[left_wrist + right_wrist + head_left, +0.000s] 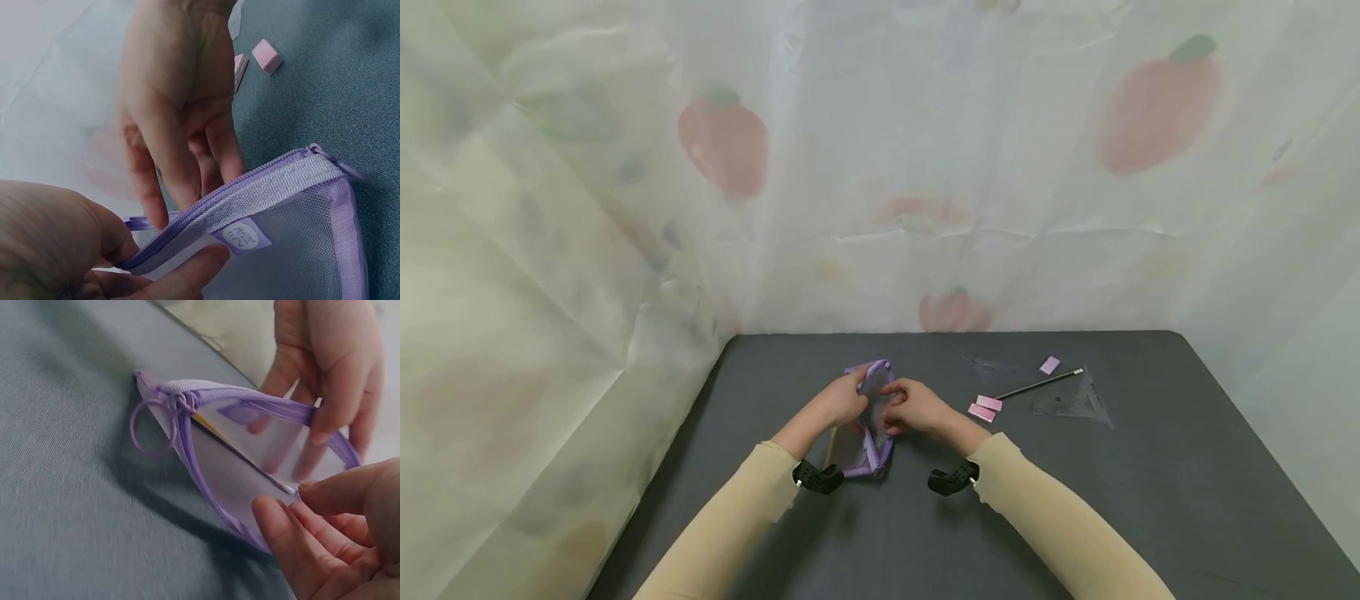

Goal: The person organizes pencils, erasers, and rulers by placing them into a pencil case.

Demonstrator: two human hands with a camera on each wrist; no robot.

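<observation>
A purple mesh zip pouch (pixel 871 450) lies on the dark grey table (pixel 1075 517), its zipper open and its mouth spread. My left hand (pixel 841 402) pinches one zip edge between thumb and finger (pixel 187 272), beside the round label (pixel 242 236). My right hand (pixel 916 408) pinches the opposite lip with thumb and fingertips (pixel 281 528). The zip pull with its cord loop (pixel 150 428) sits at the pouch's corner. Inside the pouch (pixel 250 462) a thin dark stick and something yellowish show through the mesh.
To the right of the hands lie two pink erasers (pixel 986 407), a third (pixel 1049 364), a black pencil (pixel 1041 383) and clear set squares (pixel 1075 402). A strawberry-print curtain (pixel 880 208) closes the table's back and sides.
</observation>
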